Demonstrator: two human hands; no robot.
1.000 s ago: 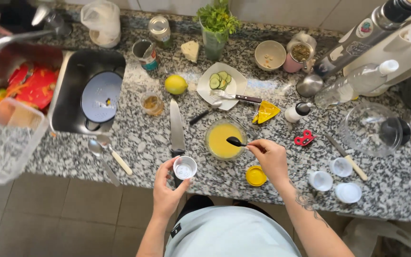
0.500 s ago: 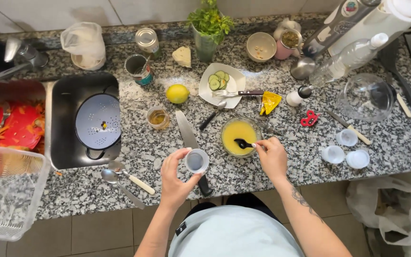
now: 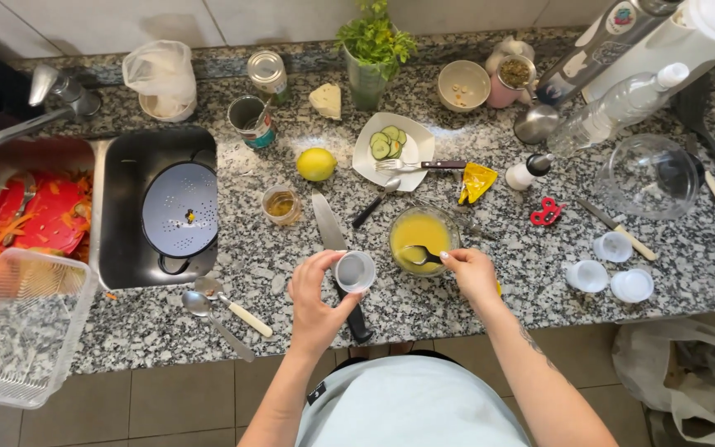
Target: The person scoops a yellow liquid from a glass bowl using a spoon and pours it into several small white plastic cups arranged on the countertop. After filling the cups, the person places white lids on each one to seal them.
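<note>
While the left hand [image 3: 318,302] grips a small white cup [image 3: 354,271] just beside the glass bowl [image 3: 422,238], the right hand [image 3: 471,273] pinches a spoon [image 3: 418,254] in the yellow mix, so looks like mixing's underway, cup apparently emptied.

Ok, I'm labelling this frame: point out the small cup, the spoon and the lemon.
small cup [image 3: 355,271], head view, on its open inside.
spoon [image 3: 416,256], head view, on its bowl over the yellow liquid.
lemon [image 3: 316,164], head view, middle of its peel.
</note>
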